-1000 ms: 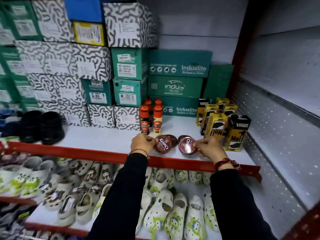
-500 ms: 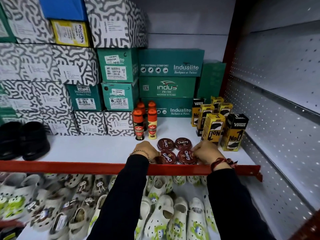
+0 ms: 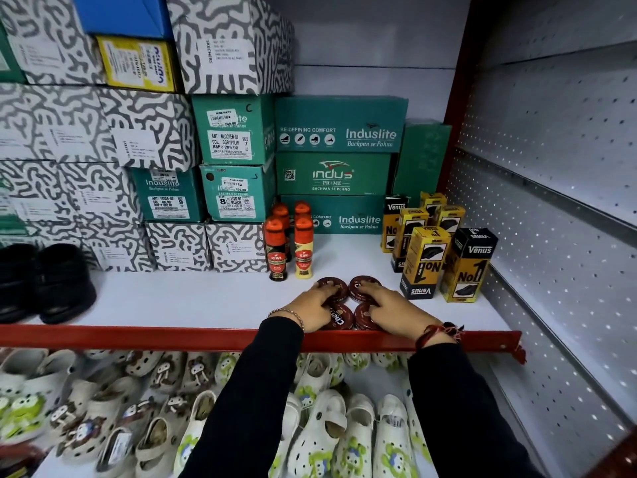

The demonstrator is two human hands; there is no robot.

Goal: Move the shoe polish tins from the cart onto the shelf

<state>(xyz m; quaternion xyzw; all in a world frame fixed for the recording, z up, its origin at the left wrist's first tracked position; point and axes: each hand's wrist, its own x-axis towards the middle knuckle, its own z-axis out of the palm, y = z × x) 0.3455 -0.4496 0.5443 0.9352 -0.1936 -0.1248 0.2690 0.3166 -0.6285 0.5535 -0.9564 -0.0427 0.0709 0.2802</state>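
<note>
White shelf [image 3: 193, 298] with a red front lip: four brown shoe polish tins [image 3: 339, 317] are sitting in a tight square near the edge. Left hand [image 3: 315, 303] and right hand [image 3: 386, 303] are lying flat on them, fingers spread, gripping nothing

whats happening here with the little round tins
A person is arranging four dark red shoe polish tins in a tight two-by-two block near the front edge of the white shelf. The left hand rests flat on the left pair, the right hand on the right pair. All four lie flat on the shelf, in front of the Kiwi polish bottles and left of the yellow Venus boxes.
</note>
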